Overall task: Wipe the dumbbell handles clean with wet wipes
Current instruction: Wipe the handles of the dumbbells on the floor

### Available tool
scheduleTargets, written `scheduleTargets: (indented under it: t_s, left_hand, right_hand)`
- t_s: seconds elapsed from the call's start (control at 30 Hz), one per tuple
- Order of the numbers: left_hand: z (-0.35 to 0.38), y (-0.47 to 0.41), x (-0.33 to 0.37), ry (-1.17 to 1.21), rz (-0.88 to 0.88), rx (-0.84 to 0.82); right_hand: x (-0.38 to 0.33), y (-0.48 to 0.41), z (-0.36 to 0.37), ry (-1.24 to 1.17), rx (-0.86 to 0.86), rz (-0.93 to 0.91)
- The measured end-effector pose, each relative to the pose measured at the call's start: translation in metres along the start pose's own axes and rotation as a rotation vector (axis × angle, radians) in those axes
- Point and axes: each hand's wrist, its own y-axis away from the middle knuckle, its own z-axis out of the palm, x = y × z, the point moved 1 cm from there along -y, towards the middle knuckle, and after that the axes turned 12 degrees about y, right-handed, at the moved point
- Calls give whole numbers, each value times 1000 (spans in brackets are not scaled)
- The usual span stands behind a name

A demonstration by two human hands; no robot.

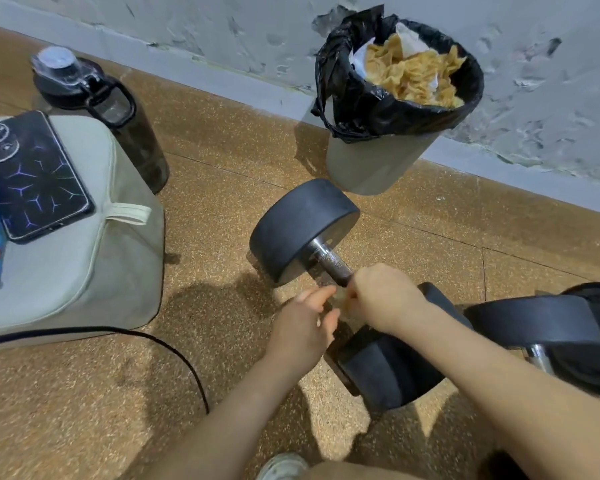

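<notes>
The black dumbbell [302, 230] lay on the speckled brown floor [222, 168] just below centre, its round rubber heads pointing to 11 and 5 o'clock. The bare stretch of its metal handle [329, 261] looked dull, dark and pitted. The right hand [385, 299] was closed in a fist round the handle over a yellowed wet wipe [340, 301], while the left hand [302, 323], at its 8 o'clock, reached loosely bent fingers to the wipe's edge; whether they pinched it could not be told.

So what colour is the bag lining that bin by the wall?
A black liner bag over a pale grey bin; the head view shows it clearly.
</notes>
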Motion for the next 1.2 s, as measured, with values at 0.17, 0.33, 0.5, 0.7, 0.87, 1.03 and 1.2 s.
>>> scheduleTargets:
  t_s: [0.17, 0.33, 0.5, 0.7, 0.87, 1.03, 1.2]
  left_hand:
    - [23, -24, 9, 766, -211, 142]
    - [12, -34, -5, 470, -130, 360]
    - [8, -27, -12, 22, -65, 397]
    - [15, -38, -11, 112, -92, 457]
    - [19, -51, -9, 68, 43, 492]
    - [21, -56, -4, 237, 18, 545]
    - [24, -40, -3, 368, 1, 537]
  right_hand:
    - [27, -29, 18, -747, 53, 322]
    - [30, -45, 23, -884, 157, 475]
    - [24, -69, 30, -1077, 406, 670]
    - [-15, -61, 20, -624, 215, 375]
    - [-11, -55, 17, -413, 135, 264]
    - [3, -47, 19, -616, 53, 203]
    - [-3, -57, 25, -703, 170, 388]
